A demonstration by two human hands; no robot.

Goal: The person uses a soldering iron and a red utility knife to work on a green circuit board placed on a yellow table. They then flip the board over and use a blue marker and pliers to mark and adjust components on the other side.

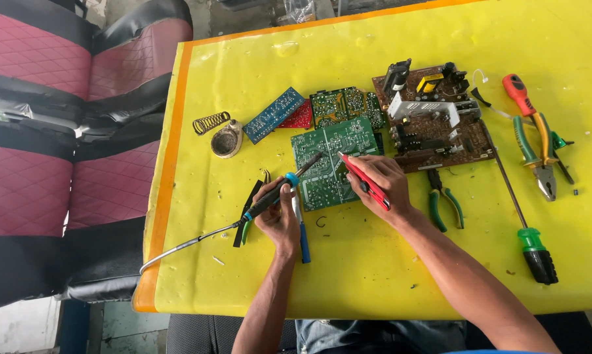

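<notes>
1. Head view: looking down on a yellow surface [388, 262]. Two bare hands work over a green circuit board [332, 160] at the centre of the frame.
2. The left hand [277, 213], lower centre, has its fingers clenched around a soldering iron [289, 185]. The iron's tip slants up and to the right onto the board, and its cord trails off to the lower left.
3. The right hand [382, 185], just right of the board, grips a red tool [365, 182], seemingly a desoldering pump. Its nose points at the same spot as the iron's tip.
4. To do this well, I judge the iron's tip and the red tool's nose should meet at one joint, with both wrists resting on the surface.
5. Green pliers [445, 204] lie just right of the right hand, and a brown circuit board [440, 128] sits at upper right.
6. A green-handled screwdriver [525, 223] lies far right, well apart.
</notes>
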